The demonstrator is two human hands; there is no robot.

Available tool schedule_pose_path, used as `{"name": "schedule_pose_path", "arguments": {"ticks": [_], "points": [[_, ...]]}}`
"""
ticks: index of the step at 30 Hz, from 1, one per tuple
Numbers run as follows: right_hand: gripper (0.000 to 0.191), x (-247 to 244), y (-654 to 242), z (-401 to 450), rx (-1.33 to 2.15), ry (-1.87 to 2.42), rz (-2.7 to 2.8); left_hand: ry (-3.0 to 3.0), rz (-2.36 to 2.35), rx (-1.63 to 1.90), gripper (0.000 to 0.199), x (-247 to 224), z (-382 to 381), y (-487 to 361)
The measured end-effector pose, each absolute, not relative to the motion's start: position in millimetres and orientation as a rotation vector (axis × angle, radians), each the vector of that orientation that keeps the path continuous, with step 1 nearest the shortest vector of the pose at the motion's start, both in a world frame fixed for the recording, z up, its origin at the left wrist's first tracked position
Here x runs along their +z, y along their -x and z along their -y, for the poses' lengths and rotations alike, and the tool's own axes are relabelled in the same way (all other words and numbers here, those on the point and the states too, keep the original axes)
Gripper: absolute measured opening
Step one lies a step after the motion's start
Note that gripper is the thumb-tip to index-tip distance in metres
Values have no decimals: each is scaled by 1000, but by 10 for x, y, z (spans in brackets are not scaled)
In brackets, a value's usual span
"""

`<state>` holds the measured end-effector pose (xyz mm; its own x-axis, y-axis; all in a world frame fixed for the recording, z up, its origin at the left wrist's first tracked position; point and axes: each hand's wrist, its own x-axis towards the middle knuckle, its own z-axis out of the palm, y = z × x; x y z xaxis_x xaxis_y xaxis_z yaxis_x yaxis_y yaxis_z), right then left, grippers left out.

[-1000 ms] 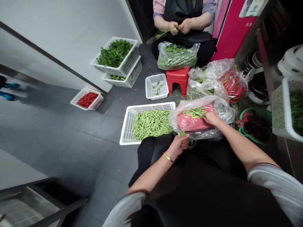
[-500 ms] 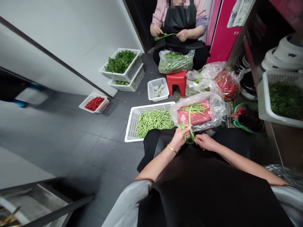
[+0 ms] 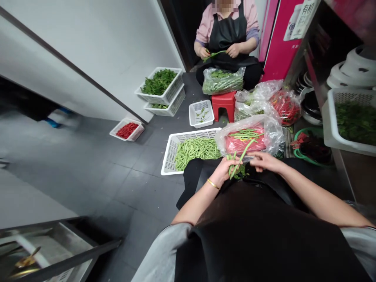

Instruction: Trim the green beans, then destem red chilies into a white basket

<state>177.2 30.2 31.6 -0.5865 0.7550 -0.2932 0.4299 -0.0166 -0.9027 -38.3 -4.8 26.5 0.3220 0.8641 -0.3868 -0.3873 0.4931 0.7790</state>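
My left hand [image 3: 223, 168] is closed round a few green beans [image 3: 246, 152], one long bean slanting up to the right past the fingers. My right hand [image 3: 266, 161] is just to the right of them, fingers apart and partly stretched, with nothing visible in it. Below the beans, green trimmings [image 3: 241, 171] lie in my lap. In front of the hands is an open clear plastic bag [image 3: 274, 135] with a red lining, holding long whole beans [image 3: 242, 134]. Left of it, a white basket [image 3: 168, 158] contains many short bean pieces [image 3: 197, 152].
Opposite sits a co-worker [image 3: 226, 35] holding a green stem above a bag of greens [image 3: 223, 84] by a red stool [image 3: 223, 102]. Stacked baskets of leaves [image 3: 158, 82], a basket of red peppers [image 3: 127, 130] and a small white basket [image 3: 192, 115] stand leftward. Shelving [image 3: 340, 172] borders the right.
My right hand has moved up and away from the beans, its fingers loosening. The long bean in my left hand now tilts to the right. The camera view has shifted slightly left.
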Motion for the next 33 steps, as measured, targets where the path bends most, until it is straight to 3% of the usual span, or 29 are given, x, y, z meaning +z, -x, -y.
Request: {"name": "schedule_pose_path", "arguments": {"ticks": [3,9,12,16,22,28,33], "points": [[48,395,-1572,-366,1655,1053,1563,-664,-838,796,31,313,109,290],[34,503,-1354,-117,1173,1111,1572,-484,-908,995,44,268,40,338],[38,401,-1374,-67,1413,1144,1527,-371,-1023,1145,47,204,-66,394],[45,196,-1277,-73,1861,1277,1625,-678,-1144,1126,45,181,-96,297],[43,207,-1345,-126,1840,1240,1834,-855,-1105,952,45,226,-52,258],[33,464,-1690,-250,1518,1143,1707,-780,-794,720,48,192,-67,322],[30,545,-1659,-209,1670,928,1865,-745,-705,593,50,75,14,276]]}}
